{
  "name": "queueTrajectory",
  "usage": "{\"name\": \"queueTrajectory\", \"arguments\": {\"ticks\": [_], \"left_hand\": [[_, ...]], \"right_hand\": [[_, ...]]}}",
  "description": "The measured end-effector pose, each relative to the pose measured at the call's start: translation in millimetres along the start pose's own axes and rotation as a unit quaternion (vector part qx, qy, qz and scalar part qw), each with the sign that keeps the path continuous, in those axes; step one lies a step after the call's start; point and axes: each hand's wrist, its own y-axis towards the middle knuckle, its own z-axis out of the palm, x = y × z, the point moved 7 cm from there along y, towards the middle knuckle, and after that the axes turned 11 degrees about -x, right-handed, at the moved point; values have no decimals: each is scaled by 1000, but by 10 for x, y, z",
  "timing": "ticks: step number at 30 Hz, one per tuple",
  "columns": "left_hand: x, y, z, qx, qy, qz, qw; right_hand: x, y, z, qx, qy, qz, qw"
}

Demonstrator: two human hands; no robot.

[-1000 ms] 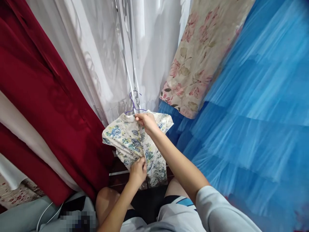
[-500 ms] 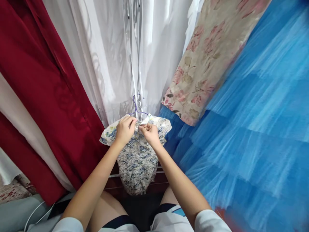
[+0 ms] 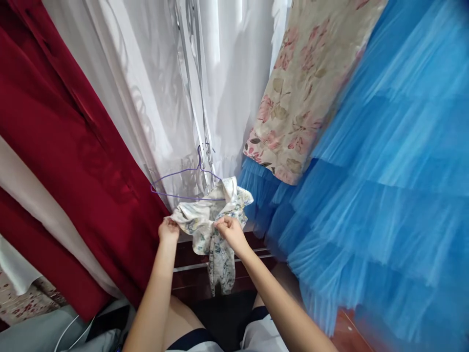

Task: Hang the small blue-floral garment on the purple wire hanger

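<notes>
A small white garment with a blue and yellow floral print (image 3: 222, 254) hangs by its right shoulder from a purple wire hanger (image 3: 176, 172). The hanger's left arm is bare, and its hook sits on a white metal stand. My left hand (image 3: 169, 230) is closed on the garment's left edge, pulled out to the side and below the hanger. Near the garment's middle, my right hand (image 3: 230, 231) pinches the cloth between thumb and fingers. The garment's lower part hangs bunched and narrow.
White curtains (image 3: 234, 88) hang behind the metal stand (image 3: 196, 93). Dark red cloth (image 3: 84, 161) hangs at left. On the right are a beige floral cloth (image 3: 289, 107) and a tiered blue tulle skirt (image 3: 388, 186). A white cable (image 3: 69, 332) lies on grey cloth at lower left.
The garment's left shoulder has come off the hanger, baring its left arm. My left hand has moved left and down with the cloth; my right hand has moved down. The camera view has shifted slightly.
</notes>
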Motion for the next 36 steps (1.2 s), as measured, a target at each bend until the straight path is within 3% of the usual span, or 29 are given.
{"name": "queueTrajectory", "arguments": {"ticks": [5, 7, 10, 13, 15, 17, 22, 25, 27, 29, 32, 36], "left_hand": [[589, -694, 99, 95, 38, -50, 993], [726, -1031, 187, 136, 42, -58, 988], [834, -1507, 396, 238, 104, -28, 965], [800, -1807, 590, 340, 228, 102, 907], [742, -1851, 617, 355, 282, 179, 873], [770, -1834, 567, 376, 317, 182, 851], [1218, -1916, 199, 496, 395, -8, 774], [1301, -1926, 46, 504, 417, -4, 756], [1242, -1857, 23, 482, 443, 44, 755], [1103, -1758, 58, 452, 462, 100, 757], [833, -1611, 164, 422, 459, 156, 766], [448, -1319, 195, 368, 472, 241, 764]], "right_hand": [[-330, -179, -649, -72, -24, 12, 997], [-326, -307, -776, -45, -39, 11, 998], [-148, -482, -647, 83, -48, -27, 995], [51, -549, -491, 156, -21, -41, 987], [133, -539, -489, 166, 3, -17, 986], [204, -545, -541, 190, 16, 7, 982], [435, -430, -895, 238, -39, -9, 971], [622, 28, -1294, 135, -51, -36, 989], [767, 456, -1566, 38, -40, -57, 997], [894, 887, -1676, 6, -30, -68, 997], [1010, 1426, -1522, 25, -25, -62, 997], [983, 1689, -946, 107, -32, -22, 994]]}}
